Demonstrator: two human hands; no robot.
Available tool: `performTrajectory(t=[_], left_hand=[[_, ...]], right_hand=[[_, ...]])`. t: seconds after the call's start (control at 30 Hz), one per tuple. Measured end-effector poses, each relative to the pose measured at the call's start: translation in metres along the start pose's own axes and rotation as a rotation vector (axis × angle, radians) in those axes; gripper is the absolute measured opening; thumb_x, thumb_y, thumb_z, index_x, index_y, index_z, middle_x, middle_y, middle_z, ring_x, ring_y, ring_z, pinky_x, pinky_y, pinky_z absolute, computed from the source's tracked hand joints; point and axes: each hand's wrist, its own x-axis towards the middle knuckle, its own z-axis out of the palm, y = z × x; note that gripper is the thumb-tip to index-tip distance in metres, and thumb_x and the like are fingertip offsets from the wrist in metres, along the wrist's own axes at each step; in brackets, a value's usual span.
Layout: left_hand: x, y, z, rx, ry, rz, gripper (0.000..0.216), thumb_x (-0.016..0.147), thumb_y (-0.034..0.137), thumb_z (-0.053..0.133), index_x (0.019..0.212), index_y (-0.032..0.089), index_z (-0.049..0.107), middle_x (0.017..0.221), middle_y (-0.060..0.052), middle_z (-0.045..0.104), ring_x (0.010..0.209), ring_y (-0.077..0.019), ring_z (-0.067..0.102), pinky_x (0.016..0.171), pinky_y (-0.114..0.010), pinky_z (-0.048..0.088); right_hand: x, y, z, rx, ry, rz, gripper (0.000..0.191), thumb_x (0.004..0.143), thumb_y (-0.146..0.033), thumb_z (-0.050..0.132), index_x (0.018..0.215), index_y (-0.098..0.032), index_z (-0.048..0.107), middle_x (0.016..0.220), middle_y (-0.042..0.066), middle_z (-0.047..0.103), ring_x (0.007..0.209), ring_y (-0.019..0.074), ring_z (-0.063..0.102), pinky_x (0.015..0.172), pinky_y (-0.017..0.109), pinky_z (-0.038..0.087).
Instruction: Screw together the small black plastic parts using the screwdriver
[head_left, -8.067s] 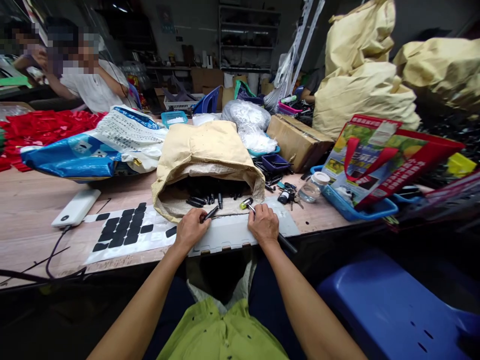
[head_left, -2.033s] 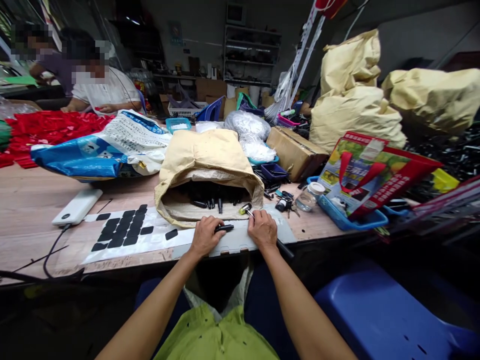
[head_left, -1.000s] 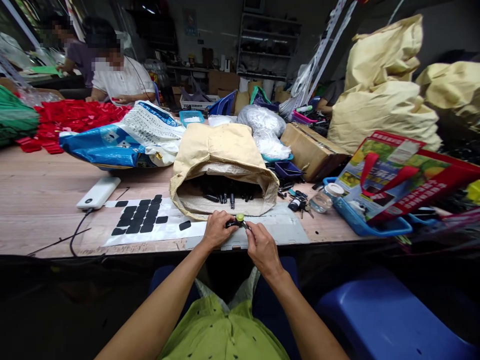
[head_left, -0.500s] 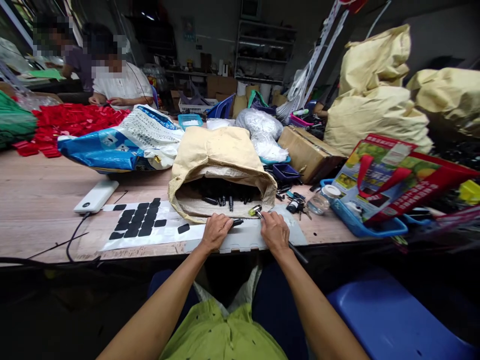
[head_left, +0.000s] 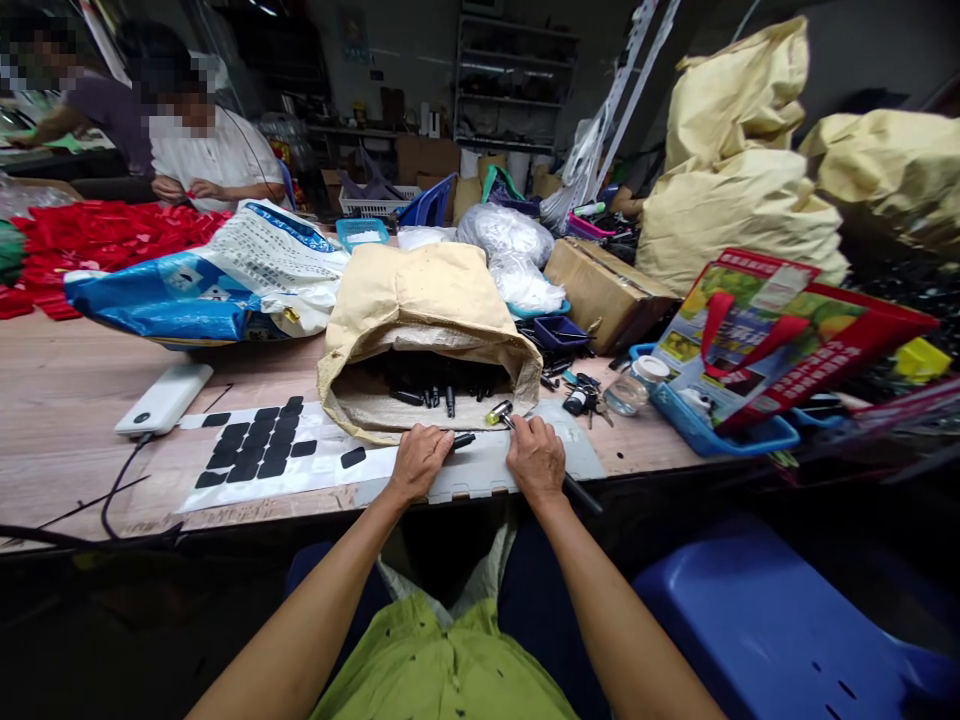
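Observation:
At the table's front edge, my left hand (head_left: 420, 462) is closed around a short black tubular piece (head_left: 463, 440), whose tip sticks out to the right over a grey board (head_left: 472, 483). My right hand (head_left: 537, 460) grips a small hammer (head_left: 499, 412) with a metal and yellow-green head. Its black handle comes out below the wrist, and the head is just in front of the sack's mouth. The beige sack (head_left: 409, 285) lies open towards me with several black pieces (head_left: 450, 400) in its mouth. My fingers hide part of the held piece.
Left of the board lie a white sheet with black stickers (head_left: 259, 440) and a white power bank (head_left: 165, 398) with a cable. Keys, a clear jar (head_left: 626, 393) and a blue basket (head_left: 690, 425) are on the right. Two people sit at the far left by red pieces (head_left: 112, 245).
The view has swung slightly, so everything sits further left. Both hands keep their grips and places on the board. The person in purple has stretched an arm to the left.

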Motion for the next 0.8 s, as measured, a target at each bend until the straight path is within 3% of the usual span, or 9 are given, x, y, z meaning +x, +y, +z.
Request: performTrajectory(t=[0.63,0.8], left_hand=[[0.000,0.000,0.000,-0.009,0.021,0.010,0.049,0.108,0.042,0.031,0.078,0.021,0.064,0.086,-0.004,0.067,0.088,-0.0218,0.053,0.084,-0.037,0.036],[-0.030,0.025,-0.007,-0.115,0.059,0.137,0.040,0.105,0.044,0.038,0.091,0.021,0.068,0.089,-0.006,0.067,0.090,-0.0222,0.055,0.085,-0.038,0.039]], right_hand=[[0.000,-0.001,0.001,0.018,0.002,0.009,0.028,0.098,-0.024,0.053,0.122,-0.024,0.065,0.101,0.007,0.060,0.094,0.0230,0.047,0.077,0.033,0.031],[-0.001,-0.001,0.001,0.028,-0.008,0.015,0.027,0.098,-0.024,0.051,0.120,-0.023,0.066,0.101,0.008,0.060,0.095,0.0230,0.048,0.078,0.033,0.031]])
